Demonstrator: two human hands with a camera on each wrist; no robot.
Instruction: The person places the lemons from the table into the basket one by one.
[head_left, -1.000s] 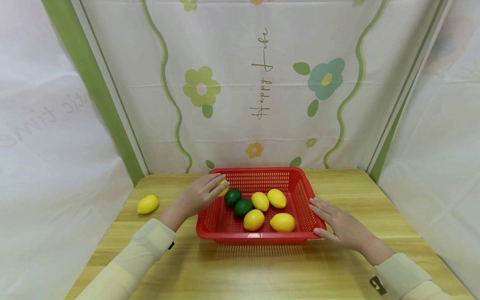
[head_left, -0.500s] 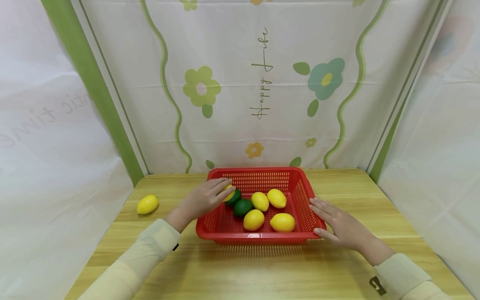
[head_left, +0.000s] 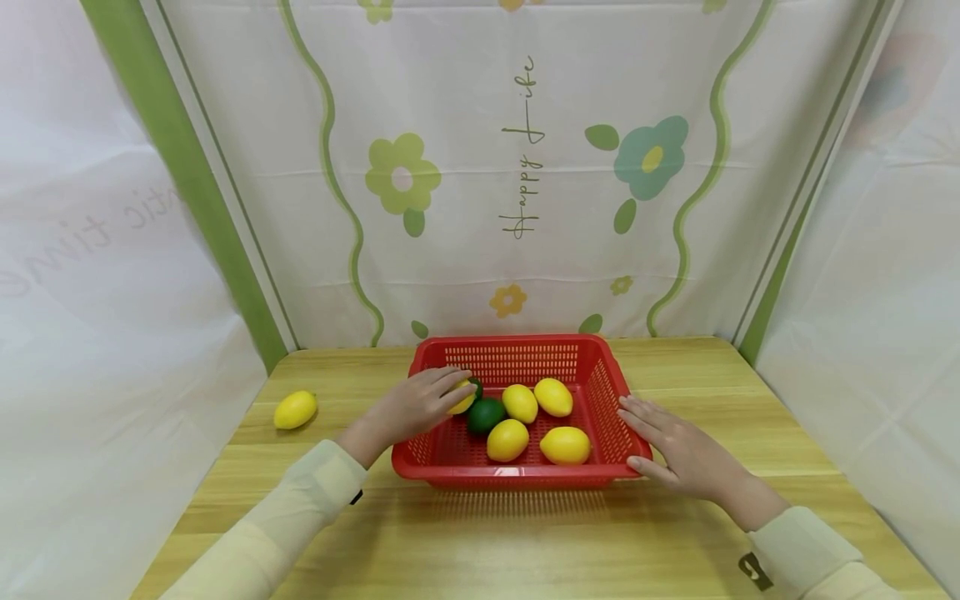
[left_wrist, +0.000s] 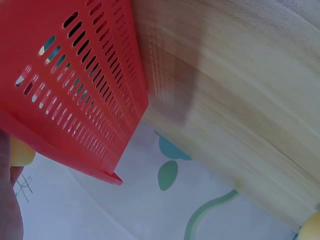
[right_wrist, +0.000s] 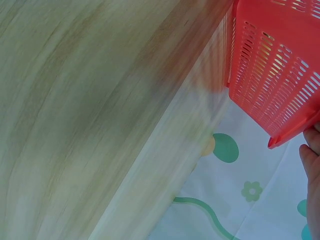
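Observation:
My left hand reaches over the left rim of a red perforated plastic basket and grips a lemon, whose side shows past the fingers. In the left wrist view, this lemon peeks out beside the fingers, above the rim. Inside the basket lie several yellow lemons and two dark green oval fruits; the farther green one is partly hidden by the left hand. My right hand rests on the basket's right rim, fingers extended and thumb near the front corner.
One more lemon lies on the wooden table, left of the basket. A white curtain with printed flowers hangs behind the table, and white sheets close in both sides.
My left hand has moved right and slightly toward me, carrying the lemon from the basket's left rim to beside the green fruits. The right hand and basket stay in place.

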